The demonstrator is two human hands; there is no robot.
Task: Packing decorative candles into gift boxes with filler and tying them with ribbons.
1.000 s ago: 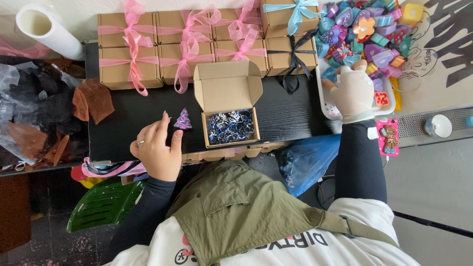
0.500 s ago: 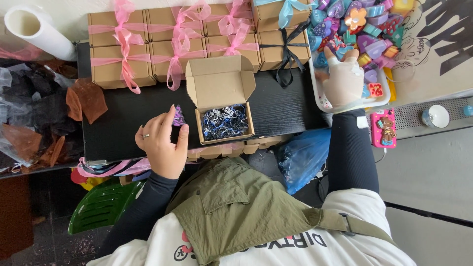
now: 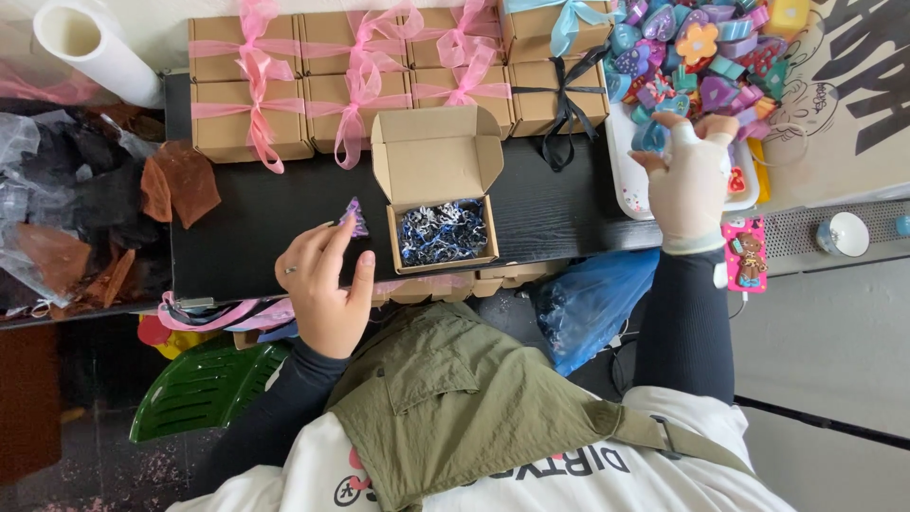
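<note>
My left hand (image 3: 327, 284) pinches purple charm (image 3: 354, 218) beside open box (image 3: 442, 232), shred-filled. My right hand (image 3: 690, 180) grips blue trinket (image 3: 650, 139) over tray (image 3: 627, 180). Box unfilled, unribboned.

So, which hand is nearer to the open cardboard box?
Left. The left hand rests just beside the open cardboard box, holding a small purple piece. The right hand is farther, at the white tray.

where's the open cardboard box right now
In the head view, the open box sits mid-table on the black top, just right of the left hand and in front of the ribboned boxes.
</note>
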